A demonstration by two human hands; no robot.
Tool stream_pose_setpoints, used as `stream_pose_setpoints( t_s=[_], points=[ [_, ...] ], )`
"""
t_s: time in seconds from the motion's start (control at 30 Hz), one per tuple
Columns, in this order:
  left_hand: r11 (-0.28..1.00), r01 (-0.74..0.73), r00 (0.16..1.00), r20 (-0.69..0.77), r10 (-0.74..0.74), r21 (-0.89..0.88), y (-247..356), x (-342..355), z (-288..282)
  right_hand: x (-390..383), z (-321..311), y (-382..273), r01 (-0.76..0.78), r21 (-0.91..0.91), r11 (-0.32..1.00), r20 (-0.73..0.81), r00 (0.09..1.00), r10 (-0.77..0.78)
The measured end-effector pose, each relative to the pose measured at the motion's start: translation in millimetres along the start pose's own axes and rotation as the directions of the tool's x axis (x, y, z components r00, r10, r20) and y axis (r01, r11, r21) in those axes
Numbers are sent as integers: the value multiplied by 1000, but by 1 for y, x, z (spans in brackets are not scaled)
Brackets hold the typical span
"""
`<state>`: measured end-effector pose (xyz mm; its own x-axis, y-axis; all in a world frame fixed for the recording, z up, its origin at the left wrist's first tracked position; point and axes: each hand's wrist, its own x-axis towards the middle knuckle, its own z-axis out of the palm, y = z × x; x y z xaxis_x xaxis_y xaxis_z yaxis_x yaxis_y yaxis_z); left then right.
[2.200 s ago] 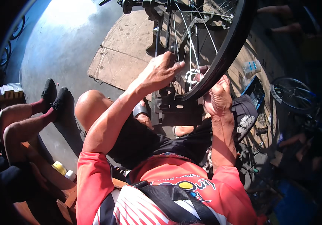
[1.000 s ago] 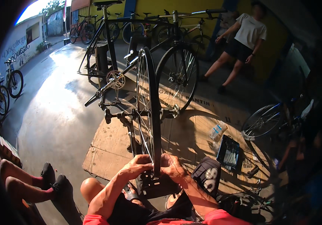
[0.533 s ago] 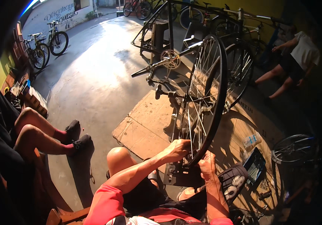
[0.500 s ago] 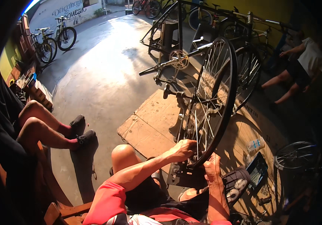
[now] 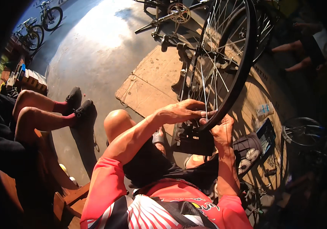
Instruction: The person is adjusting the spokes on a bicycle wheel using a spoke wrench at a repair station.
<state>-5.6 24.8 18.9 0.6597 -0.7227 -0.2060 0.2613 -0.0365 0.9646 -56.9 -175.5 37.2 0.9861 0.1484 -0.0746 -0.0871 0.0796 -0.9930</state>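
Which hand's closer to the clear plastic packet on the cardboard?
Right. The right hand is right of the wheel, with the packet further right and ahead; the left hand is mostly on the wheel's left, farther off.

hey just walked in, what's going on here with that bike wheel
A person in a red shirt has both bare hands at the lower rim of a spoked bicycle wheel. The left hand has its fingers by the spokes just inside the rim; the right hand is on the rim's other side, its fingertips partly hidden. Below is a black stand base, with cardboard spread on the floor. What exactly the fingertips grip is too small to tell.
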Motion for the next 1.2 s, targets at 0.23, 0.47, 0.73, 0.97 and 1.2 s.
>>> stream_pose_setpoints(
  t_s=[0.23,0.47,0.73,0.97,1.2],
  points=[
    [973,11,996,-86,-32,-230,8,5,8,6,-14,0,-73,-31,997,6,997,73],
    [986,-146,960,-252,123,-77,-29,20,19,-3,-21,10,-27,149,988,75,997,16],
    [950,43,819,-555,144,310,-16,16,1,3,-13,2,-33,332,943,-133,988,81],
    [869,94,901,-414,134,486,-16,34,17,-2,-26,13,-8,-273,962,-36,999,-2],
    [861,95,944,-319,81,500,-2,25,11,2,-11,20,-135,25,991,-18,991,135]
  ],
)
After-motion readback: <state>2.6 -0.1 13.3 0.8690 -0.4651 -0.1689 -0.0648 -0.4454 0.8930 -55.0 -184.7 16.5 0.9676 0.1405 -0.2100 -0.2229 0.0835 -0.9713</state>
